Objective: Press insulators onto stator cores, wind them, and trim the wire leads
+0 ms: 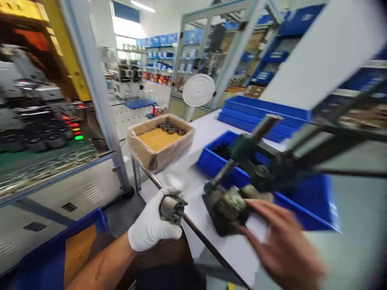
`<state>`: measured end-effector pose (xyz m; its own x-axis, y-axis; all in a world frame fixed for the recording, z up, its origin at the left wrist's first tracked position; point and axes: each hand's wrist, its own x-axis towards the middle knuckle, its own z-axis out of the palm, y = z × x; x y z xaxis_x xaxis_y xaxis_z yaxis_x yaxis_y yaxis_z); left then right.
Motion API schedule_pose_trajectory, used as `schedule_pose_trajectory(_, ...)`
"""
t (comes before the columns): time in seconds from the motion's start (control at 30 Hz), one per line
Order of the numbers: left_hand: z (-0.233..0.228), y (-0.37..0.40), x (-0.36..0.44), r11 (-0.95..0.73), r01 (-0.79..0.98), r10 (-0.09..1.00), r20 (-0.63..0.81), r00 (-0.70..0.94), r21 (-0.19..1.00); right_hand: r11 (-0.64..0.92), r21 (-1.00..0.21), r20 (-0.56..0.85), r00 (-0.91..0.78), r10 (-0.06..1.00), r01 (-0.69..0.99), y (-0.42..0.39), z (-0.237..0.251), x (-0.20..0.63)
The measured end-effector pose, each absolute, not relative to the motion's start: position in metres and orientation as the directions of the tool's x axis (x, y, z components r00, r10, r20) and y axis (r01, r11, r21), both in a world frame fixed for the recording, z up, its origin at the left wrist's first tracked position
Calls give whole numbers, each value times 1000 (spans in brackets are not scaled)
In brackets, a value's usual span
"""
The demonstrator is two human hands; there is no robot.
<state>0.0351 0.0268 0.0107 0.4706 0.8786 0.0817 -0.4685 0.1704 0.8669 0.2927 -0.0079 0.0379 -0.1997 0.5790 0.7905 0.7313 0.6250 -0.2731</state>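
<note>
My left hand (152,227), in a white glove, grips a small grey metal cylindrical part (171,207) just off the near edge of the white table (193,189). My right hand (282,245) is bare and blurred; its fingertips rest on a rounded, wound metal part (232,203) seated on the base of a dark green hand press (250,161). Whether the fingers pinch that part or only touch it is unclear. The press handle (338,139) sticks out to the right.
A blue bin (305,201) holding dark parts sits behind the press. A plastic-lined cardboard box (160,141) with a few dark rings stands at the table's far left end. Flat blue trays (263,114) are stacked behind. Another blue bin (54,253) is low on the left, machinery beyond.
</note>
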Motion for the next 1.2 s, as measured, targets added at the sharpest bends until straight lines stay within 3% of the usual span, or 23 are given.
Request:
schedule_pose_trajectory(0.1,19,23,36,102,-307,888,53,457,946,778,-305,773,-334,539,549,-27,38,249)
schedule_pose_trajectory(0.23,25,11,26,95,-267,907,27,420,959,864,-326,813,-353,463,384,-15,40,207)
schedule_pose_trajectory(0.57,37,5,22,186,-165,880,-89,467,969,885,-282,796,-424,432,372,-15,38,210)
schedule_pose_trajectory(0.87,35,5,21,195,-134,853,-101,511,972,880,-283,764,-464,447,382,-17,41,214)
schedule_pose_trajectory(1.07,30,-2,19,245,-95,845,-164,508,965,874,-280,713,-524,467,398,-18,37,213)
schedule_pose_trajectory(1.2,16,-6,23,180,-50,891,-142,431,982,881,-251,739,-508,442,401,-15,19,213)
